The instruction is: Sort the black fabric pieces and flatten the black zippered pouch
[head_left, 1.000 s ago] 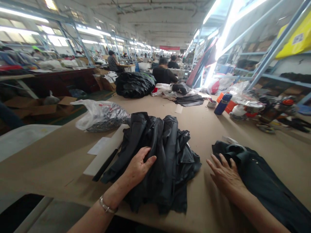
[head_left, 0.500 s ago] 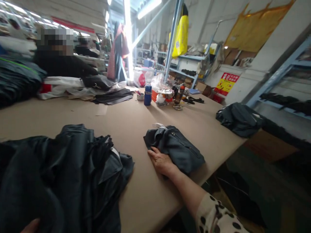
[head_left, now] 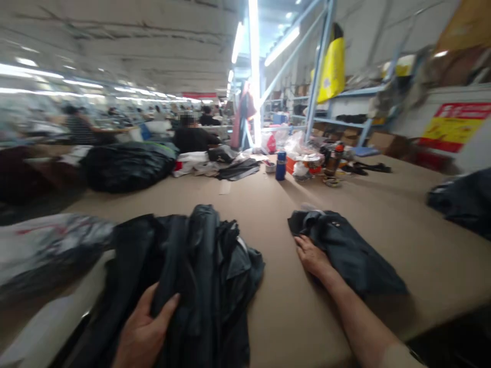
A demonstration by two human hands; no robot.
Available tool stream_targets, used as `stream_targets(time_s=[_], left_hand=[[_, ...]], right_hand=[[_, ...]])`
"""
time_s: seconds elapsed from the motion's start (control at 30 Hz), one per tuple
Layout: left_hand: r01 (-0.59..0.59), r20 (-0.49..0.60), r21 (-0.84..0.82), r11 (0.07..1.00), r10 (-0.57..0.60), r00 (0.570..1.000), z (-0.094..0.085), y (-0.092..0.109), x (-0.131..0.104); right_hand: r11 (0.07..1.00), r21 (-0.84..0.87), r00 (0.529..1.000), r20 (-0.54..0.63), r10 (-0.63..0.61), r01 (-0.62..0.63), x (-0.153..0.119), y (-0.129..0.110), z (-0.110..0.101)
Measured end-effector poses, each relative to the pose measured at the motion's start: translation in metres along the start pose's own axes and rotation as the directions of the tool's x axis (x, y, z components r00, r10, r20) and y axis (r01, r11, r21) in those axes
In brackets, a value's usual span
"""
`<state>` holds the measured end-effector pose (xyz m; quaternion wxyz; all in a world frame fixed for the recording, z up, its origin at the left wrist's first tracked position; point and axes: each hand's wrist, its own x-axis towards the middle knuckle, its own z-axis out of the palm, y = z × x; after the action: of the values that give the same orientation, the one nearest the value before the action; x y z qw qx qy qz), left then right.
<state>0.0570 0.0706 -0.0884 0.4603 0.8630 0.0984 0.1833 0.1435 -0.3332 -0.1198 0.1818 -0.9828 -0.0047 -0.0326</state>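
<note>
dark cloth pieces (head_left: 205,260) bunched under the left hand (head_left: 140,327), its thumb and fingers parted astride a fold, could slump if tugged, while the folded garment (head_left: 355,255) beneath the outstretched right hand (head_left: 312,257) could skew if pushed.

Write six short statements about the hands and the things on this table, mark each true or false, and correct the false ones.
1. The left hand touches the stack of dark fabric. True.
2. The right hand touches the folded dark bundle. True.
3. The stack of dark fabric lies to the right of the folded dark bundle. False: it lies to the left.
4. A blue bottle stands upright on the table. True.
5. The blue bottle is nearer the camera than both hands. False: it stands farther away.
6. Both hands touch each other. False: they are apart.
</note>
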Motion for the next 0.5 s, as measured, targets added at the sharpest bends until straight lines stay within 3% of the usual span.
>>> stream_targets(time_s=[0.03, 0.07, 0.13, 0.2, 0.27, 0.37, 0.5], left_hand=[[0.047, -0.015, 0.009, 0.999, -0.047, 0.999, -0.011, -0.001, -0.005], [0.011, -0.046, -0.019, 1.000, -0.012, 0.999, -0.017, 0.001, -0.009], [-0.162, -0.114, 0.005, 0.987, 0.161, 0.980, -0.017, 0.009, -0.017], [-0.353, -0.125, 0.102, 0.930, 0.364, 0.923, -0.009, 0.022, -0.025], [-0.516, -0.050, 0.203, 0.832, 0.535, 0.843, 0.002, 0.034, -0.037], [-0.633, 0.087, 0.282, 0.721, 0.638, 0.765, 0.017, 0.044, -0.055], [-0.672, 0.084, 0.253, 0.696, 0.676, 0.732, 0.031, 0.051, -0.069]], right_hand=[[1.000, 0.008, 1.000, -0.010, -0.002, 0.002, 0.003, 0.005, 0.004], [1.000, 0.013, 1.000, -0.013, -0.009, 0.009, 0.006, 0.009, 0.009], [0.998, 0.042, 0.997, -0.062, -0.035, 0.038, 0.008, 0.012, 0.018], [0.980, 0.156, 0.980, -0.171, -0.096, 0.124, 0.001, 0.004, 0.025], [0.919, 0.329, 0.964, -0.222, -0.149, 0.218, -0.016, -0.018, 0.026], [0.738, 0.637, 0.974, -0.122, -0.191, 0.224, -0.044, -0.074, 0.022], [0.336, 0.940, 0.959, 0.043, -0.280, 0.056, -0.060, -0.155, 0.018]])
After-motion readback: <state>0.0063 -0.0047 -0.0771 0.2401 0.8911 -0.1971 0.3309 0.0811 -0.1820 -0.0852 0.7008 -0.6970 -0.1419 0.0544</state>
